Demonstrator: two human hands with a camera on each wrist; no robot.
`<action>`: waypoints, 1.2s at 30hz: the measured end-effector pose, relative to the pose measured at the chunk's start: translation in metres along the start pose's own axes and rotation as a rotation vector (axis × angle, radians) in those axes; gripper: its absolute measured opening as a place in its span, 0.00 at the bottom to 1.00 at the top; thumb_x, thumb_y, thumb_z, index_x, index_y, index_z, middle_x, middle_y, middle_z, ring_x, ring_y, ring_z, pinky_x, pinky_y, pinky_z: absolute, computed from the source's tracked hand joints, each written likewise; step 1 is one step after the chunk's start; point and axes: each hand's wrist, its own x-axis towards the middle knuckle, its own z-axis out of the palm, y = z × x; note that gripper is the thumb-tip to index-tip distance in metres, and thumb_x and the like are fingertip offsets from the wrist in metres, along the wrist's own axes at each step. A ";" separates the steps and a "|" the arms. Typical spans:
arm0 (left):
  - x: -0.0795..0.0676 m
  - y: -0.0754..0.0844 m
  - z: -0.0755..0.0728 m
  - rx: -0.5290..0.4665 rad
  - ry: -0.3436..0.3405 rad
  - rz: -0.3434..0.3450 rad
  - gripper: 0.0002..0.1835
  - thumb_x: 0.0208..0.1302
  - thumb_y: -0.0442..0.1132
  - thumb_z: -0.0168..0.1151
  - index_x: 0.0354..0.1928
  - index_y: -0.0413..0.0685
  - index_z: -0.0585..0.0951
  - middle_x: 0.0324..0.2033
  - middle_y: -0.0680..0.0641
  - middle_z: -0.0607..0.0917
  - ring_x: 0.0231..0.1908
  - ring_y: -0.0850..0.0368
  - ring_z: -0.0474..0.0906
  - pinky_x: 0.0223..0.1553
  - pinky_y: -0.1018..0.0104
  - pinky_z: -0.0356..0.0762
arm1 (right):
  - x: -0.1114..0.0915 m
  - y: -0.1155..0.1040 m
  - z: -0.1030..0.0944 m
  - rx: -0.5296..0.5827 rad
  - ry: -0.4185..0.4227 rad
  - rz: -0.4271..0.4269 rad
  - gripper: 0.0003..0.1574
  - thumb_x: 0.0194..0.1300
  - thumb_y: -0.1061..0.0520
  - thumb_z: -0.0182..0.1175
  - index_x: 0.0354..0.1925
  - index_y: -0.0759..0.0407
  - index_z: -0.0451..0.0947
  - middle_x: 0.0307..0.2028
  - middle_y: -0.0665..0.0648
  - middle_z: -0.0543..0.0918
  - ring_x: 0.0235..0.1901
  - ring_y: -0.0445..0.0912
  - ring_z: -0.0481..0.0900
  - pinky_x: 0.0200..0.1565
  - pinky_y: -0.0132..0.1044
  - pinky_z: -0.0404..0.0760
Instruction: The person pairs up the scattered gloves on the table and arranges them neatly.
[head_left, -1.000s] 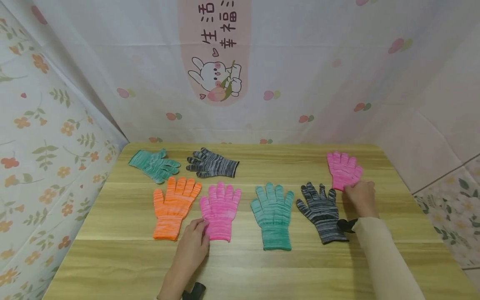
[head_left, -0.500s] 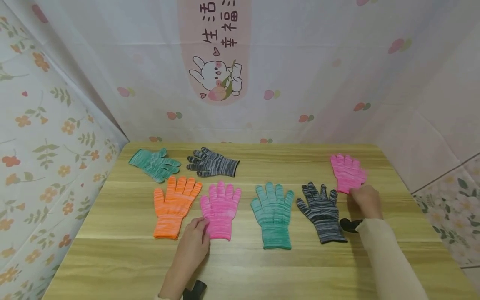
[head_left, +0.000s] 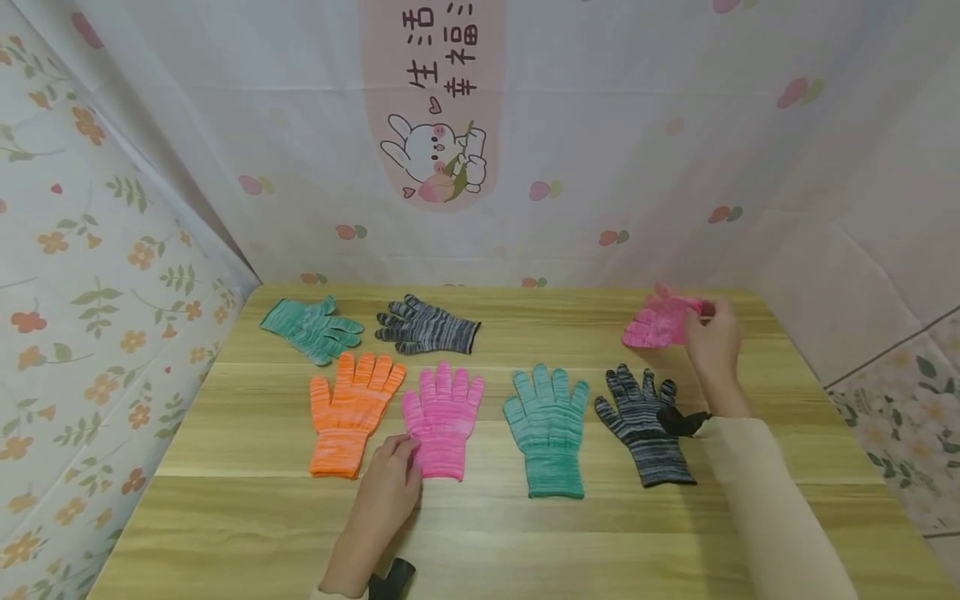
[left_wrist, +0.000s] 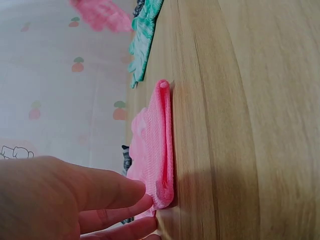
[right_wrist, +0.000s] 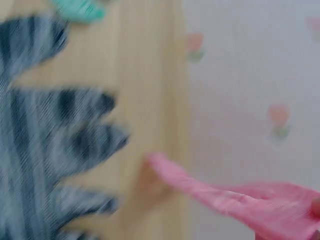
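Note:
My right hand (head_left: pixel 714 333) pinches a pink knitted glove (head_left: pixel 660 321) by its cuff at the back right, the glove hanging folded over. In the right wrist view this glove (right_wrist: pixel 250 202) stretches out in front of the wall cloth, with only a bit of fingertip showing at the edge. My left hand (head_left: pixel 390 479) holds the left edge of another pink glove (head_left: pixel 446 425) that lies flat, fingers up. Seen from the left wrist, thumb and fingertips meet at the corner of its cuff opening (left_wrist: pixel 164 145).
An orange glove (head_left: pixel 352 417) lies left of my left hand. A green glove (head_left: pixel 547 433) and a grey-black striped glove (head_left: pixel 645 429) lie to the right. Another green glove (head_left: pixel 311 329) and another grey-black one (head_left: pixel 427 325) lie sideways at the back. A printed cloth (head_left: pixel 600 167) hangs behind the table (head_left: pixel 525 550).
The right hand first shifted slightly right with the pink glove, then lifted its cuff back and leftward, so the glove turned and folded. The left hand stays where it was.

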 end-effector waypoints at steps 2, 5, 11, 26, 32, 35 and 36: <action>-0.001 0.000 0.000 0.002 -0.001 0.002 0.17 0.62 0.34 0.58 0.52 0.36 0.78 0.52 0.38 0.76 0.54 0.41 0.72 0.55 0.47 0.72 | -0.007 -0.020 0.003 -0.008 -0.026 -0.095 0.21 0.67 0.57 0.47 0.52 0.69 0.72 0.46 0.67 0.79 0.35 0.42 0.71 0.28 0.20 0.65; -0.002 0.000 0.001 0.005 -0.004 -0.002 0.17 0.62 0.35 0.58 0.52 0.36 0.78 0.52 0.38 0.76 0.54 0.42 0.72 0.55 0.48 0.72 | -0.021 -0.047 0.011 -0.013 -0.068 -0.230 0.19 0.66 0.57 0.50 0.49 0.67 0.76 0.42 0.66 0.82 0.35 0.46 0.74 0.30 0.24 0.66; -0.001 -0.001 0.001 0.016 0.008 0.004 0.17 0.61 0.35 0.58 0.51 0.35 0.78 0.52 0.38 0.77 0.54 0.42 0.72 0.54 0.49 0.73 | -0.048 -0.093 0.033 0.017 -0.196 -0.422 0.17 0.67 0.57 0.54 0.49 0.65 0.78 0.41 0.65 0.84 0.38 0.53 0.81 0.35 0.35 0.79; 0.001 0.005 0.001 0.051 -0.001 0.049 0.19 0.57 0.33 0.63 0.50 0.32 0.77 0.49 0.37 0.76 0.51 0.42 0.72 0.52 0.50 0.75 | -0.105 -0.163 0.108 0.023 -0.407 -0.602 0.14 0.66 0.62 0.54 0.49 0.65 0.78 0.44 0.63 0.84 0.31 0.48 0.81 0.36 0.38 0.81; 0.000 0.002 0.001 0.057 -0.001 0.047 0.18 0.57 0.34 0.63 0.49 0.33 0.77 0.49 0.37 0.76 0.51 0.42 0.72 0.52 0.51 0.75 | -0.131 -0.168 0.136 -0.044 -0.423 -0.776 0.12 0.65 0.61 0.56 0.46 0.60 0.81 0.41 0.57 0.86 0.29 0.46 0.79 0.36 0.37 0.79; -0.001 -0.001 0.001 0.061 0.003 0.067 0.18 0.57 0.33 0.63 0.49 0.33 0.77 0.49 0.37 0.76 0.50 0.42 0.72 0.51 0.50 0.75 | -0.155 -0.161 0.148 -0.111 -0.473 -0.862 0.12 0.64 0.58 0.57 0.45 0.55 0.82 0.40 0.52 0.86 0.38 0.44 0.80 0.43 0.37 0.79; -0.001 -0.001 0.001 0.062 0.006 0.077 0.18 0.57 0.33 0.63 0.49 0.33 0.77 0.49 0.37 0.76 0.50 0.42 0.72 0.51 0.50 0.75 | -0.163 -0.158 0.151 -0.134 -0.492 -0.882 0.13 0.65 0.57 0.57 0.46 0.54 0.82 0.41 0.52 0.85 0.40 0.45 0.81 0.46 0.37 0.79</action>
